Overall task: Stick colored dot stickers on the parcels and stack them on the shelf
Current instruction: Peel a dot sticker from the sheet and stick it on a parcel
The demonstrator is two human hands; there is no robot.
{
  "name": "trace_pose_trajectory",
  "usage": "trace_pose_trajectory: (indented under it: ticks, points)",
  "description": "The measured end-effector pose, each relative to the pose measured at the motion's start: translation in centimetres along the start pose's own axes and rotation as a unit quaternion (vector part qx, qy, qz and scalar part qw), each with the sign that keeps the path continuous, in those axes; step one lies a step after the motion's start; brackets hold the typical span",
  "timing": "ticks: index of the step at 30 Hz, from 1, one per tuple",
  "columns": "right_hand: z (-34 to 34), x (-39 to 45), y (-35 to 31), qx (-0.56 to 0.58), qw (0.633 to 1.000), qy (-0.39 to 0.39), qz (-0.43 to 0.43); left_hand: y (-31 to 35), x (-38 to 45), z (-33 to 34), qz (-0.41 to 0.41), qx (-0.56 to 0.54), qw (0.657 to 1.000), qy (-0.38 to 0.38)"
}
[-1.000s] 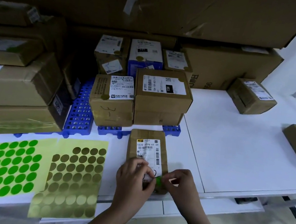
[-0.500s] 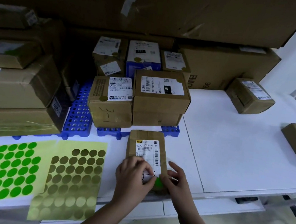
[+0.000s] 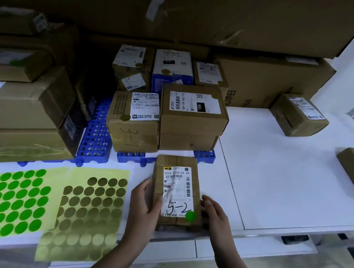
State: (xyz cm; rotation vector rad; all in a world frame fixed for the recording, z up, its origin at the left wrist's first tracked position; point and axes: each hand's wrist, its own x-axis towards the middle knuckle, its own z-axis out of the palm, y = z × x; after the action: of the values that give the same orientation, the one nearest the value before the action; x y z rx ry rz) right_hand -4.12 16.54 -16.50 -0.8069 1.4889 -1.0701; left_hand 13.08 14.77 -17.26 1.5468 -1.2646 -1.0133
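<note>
**Brown paper-wrapped parcel gets its green dot, and the lift is next**

The brown paper-wrapped parcel [image 3: 177, 192] lies at the near edge of the white desk [image 3: 278, 181], its white label marked "5-2", and one round green dot sticker [image 3: 190, 216] sits at the label's near right corner. So the sticking step looks done for this one. The left hand [image 3: 145, 206] grips the parcel's left side, fingers curled round the edge. The right hand [image 3: 213, 212] is at the right side, fingers against it; whether it truly grips I cannot tell. The next move, I'd judge, calls for lifting it with both hands and setting it on the stack of five labelled cardboard boxes [image 3: 193, 115] just beyond, on the blue perforated plastic pallet [image 3: 97, 136].

The count: two sticker sheets at near left, a green dot sheet [image 3: 4, 203] and an olive-gold dot sheet [image 3: 89, 214]. Two more brown parcels [image 3: 299, 115] wait well apart at far right.
</note>
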Motion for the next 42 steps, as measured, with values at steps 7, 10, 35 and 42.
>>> trace_pose_trajectory:
  ticks: [7, 10, 35, 42]
  points:
    - [0.8, 1.6, 4.2, -0.207, 0.973, -0.045, -0.088, 1.0, 0.1, 1.0, -0.092, -0.050, 0.992, -0.076]
    - [1.5, -0.8, 1.5, -0.148, 0.981, -0.076, -0.096, 1.8, -0.6, 0.4, -0.110, -0.125, 0.984, -0.066]
    - [13.7, -4.6, -3.5, 0.089, 0.961, -0.262, -0.019, 2.9, -3.5, -14.0, -0.084, -0.252, 0.961, 0.079]
    - [16.9, -4.3, -2.5, 0.238, 0.910, -0.328, 0.087, 3.9, -4.4, -17.4, 0.012, -0.115, 0.991, 0.071]
